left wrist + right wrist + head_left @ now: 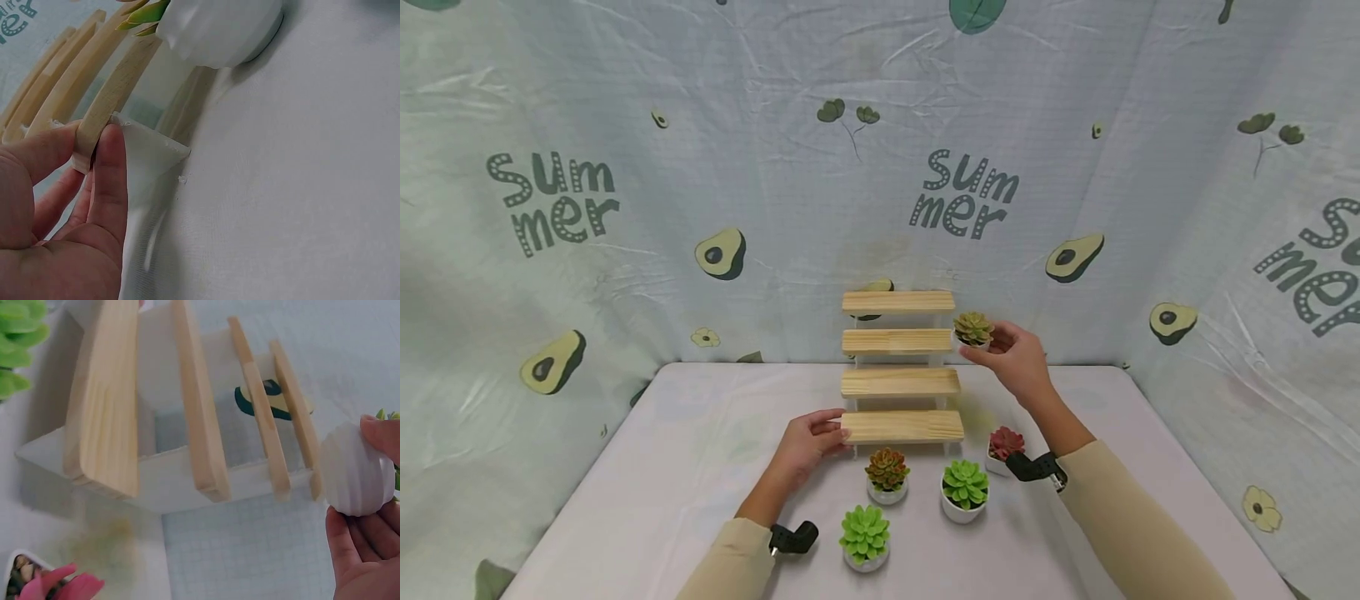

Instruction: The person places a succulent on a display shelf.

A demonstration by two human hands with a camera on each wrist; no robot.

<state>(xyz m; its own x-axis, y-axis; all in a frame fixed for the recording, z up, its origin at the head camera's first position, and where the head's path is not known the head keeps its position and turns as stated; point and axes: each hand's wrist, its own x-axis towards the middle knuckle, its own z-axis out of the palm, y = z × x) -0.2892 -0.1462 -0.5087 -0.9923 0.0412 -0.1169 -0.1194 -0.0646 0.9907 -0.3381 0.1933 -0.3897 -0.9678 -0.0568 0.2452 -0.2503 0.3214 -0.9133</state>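
A stepped wooden shelf [901,427] with pale planks on white side supports stands at the back of the table. My left hand [808,446] pinches the left end of its lowest plank, thumb above and fingers below in the left wrist view [69,206]. Beside the upper planks, at their right end, my right hand [1018,358] holds a potted succulent [973,328] with yellow-green leaves. Its ribbed white pot [356,472] sits between thumb and fingers in the right wrist view. The shelf's planks carry nothing.
In front of the shelf stand an orange-brown succulent [887,469], two bright green succulents [864,534] [965,485] and a red succulent [1006,442], all in white pots. The red one is close to the right wrist. A printed curtain [805,192] hangs behind the table [715,467].
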